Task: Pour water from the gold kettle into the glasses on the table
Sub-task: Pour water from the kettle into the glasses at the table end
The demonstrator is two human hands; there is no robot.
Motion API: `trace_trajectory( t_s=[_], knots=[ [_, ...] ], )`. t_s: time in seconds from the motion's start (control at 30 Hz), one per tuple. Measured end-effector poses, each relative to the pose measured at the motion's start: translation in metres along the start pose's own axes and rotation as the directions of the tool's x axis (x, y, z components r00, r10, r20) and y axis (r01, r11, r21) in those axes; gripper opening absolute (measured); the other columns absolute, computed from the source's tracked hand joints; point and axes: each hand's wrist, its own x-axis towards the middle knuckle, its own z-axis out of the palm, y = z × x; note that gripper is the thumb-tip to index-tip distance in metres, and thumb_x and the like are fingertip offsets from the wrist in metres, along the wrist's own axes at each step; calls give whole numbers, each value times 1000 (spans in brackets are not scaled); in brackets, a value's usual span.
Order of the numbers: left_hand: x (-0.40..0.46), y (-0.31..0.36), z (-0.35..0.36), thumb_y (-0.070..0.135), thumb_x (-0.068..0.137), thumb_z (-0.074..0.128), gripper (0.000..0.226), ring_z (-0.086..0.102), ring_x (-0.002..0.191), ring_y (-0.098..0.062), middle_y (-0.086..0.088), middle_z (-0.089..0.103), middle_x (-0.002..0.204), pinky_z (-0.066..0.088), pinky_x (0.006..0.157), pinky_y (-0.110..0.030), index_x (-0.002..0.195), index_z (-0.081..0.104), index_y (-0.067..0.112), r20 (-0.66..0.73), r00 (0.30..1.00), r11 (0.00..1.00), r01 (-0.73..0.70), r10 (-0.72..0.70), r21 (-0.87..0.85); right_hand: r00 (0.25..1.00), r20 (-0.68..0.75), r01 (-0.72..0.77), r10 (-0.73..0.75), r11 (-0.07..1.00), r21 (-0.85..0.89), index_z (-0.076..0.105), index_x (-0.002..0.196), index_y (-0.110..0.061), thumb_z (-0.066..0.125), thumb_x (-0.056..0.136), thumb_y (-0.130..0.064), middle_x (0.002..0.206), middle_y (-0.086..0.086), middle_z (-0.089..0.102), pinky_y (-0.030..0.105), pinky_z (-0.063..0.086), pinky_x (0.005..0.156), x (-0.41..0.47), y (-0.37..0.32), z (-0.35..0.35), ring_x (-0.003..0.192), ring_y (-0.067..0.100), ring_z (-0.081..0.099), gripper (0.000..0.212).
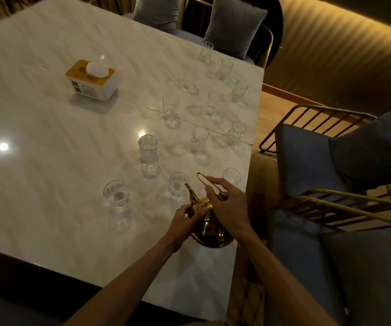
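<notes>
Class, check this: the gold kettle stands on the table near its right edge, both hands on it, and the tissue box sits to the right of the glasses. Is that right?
One detail is wrong. In the head view the tissue box sits to the left of the glasses, not the right. The rest holds: the kettle stands on the table near its right edge, with the left hand and right hand on it.

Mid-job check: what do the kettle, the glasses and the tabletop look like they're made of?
Gold kettle: looks like polished gold-toned metal, with bright reflections on its body and thin bent handle; plated or solid, cannot tell.
Glasses: clear glass by the look, see-through with faceted glints; clear plastic not excluded.
Table: pale veined surface like polished marble or an imitation, glossy enough to mirror a lamp spot.
</notes>
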Motion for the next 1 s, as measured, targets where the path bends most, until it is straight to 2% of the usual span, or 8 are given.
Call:
trace_trajectory(
  t_s=[0.07, 0.13, 0.3, 0.5, 0.57, 0.67, 0.83, 1.0],
  knots=[
    [4, -3, -3, 83, 54, 71, 93, 64, 113, -24, -1, 57, 129, 57, 94, -42, 125, 50, 27, -22, 1000, 999, -16, 17, 33, 1000, -11, 4, -3, 1000, 23, 67, 127, -24, 68, 96, -19, 110, -34, 58, 0, 46, 74, -3, 3, 2, 93, -21, 61, 32],
    [7, -7, -7, 85, 52, 71, 94, 63, 113, -23, -2, 55, 131, 57, 95, -43, 125, 51, 28, -40, 998, 997, -36, 39, 74, 1000, -21, 5, -4, 999, 42, 67, 127, -27, 68, 96, -19, 112, -35, 58, 2, 49, 76, -6, 8, 4, 95, -20, 62, 33],
    [14, -14, -16, 84, 56, 71, 90, 63, 111, -21, -1, 51, 132, 59, 91, -37, 124, 51, 30, -65, 995, 986, -63, 74, 156, 998, -58, 16, -11, 997, 80, 65, 124, -35, 70, 94, -18, 112, -40, 60, 19, 58, 85, -15, 16, 11, 100, -13, 66, 35],
    [16, -14, -22, 83, 55, 70, 88, 57, 117, -21, 1, 49, 133, 56, 96, -39, 123, 49, 33, -82, 992, 970, -75, 96, 231, 992, -123, 23, -11, 995, 100, 64, 124, -35, 72, 93, -16, 108, -40, 64, 28, 62, 83, -24, 27, 21, 98, -9, 69, 38],
    [14, -13, -23, 80, 56, 70, 87, 55, 117, -20, 3, 47, 132, 55, 95, -35, 125, 48, 31, -84, 992, 967, -77, 100, 244, 989, -146, 25, -9, 994, 108, 64, 125, -37, 73, 92, -17, 111, -35, 66, 33, 63, 82, -26, 32, 24, 100, -3, 71, 39],
    [11, -13, -24, 76, 56, 72, 86, 55, 117, -19, 4, 47, 130, 53, 89, -28, 125, 48, 30, -78, 992, 968, -82, 103, 238, 986, -164, 24, -6, 994, 110, 65, 127, -35, 73, 93, -20, 114, -17, 71, 40, 64, 79, -30, 38, 28, 99, 8, 74, 38],
    [7, -13, -25, 75, 55, 71, 87, 52, 117, -16, 7, 45, 127, 50, 91, -29, 125, 46, 30, -87, 990, 965, -83, 107, 251, 983, -186, 19, 2, 993, 115, 67, 126, -33, 73, 92, -18, 109, -26, 69, 41, 65, 76, -34, 38, 31, 96, 8, 75, 37],
    [3, -10, -27, 75, 56, 71, 96, 52, 119, -17, 5, 46, 130, 49, 90, -27, 133, 47, 24, -74, 991, 959, -91, 115, 270, 977, -212, 33, -11, 994, 102, 68, 127, -24, 73, 92, -17, 111, -22, 70, 41, 65, 77, -38, 39, 32, 97, 8, 74, 36]
  ],
)
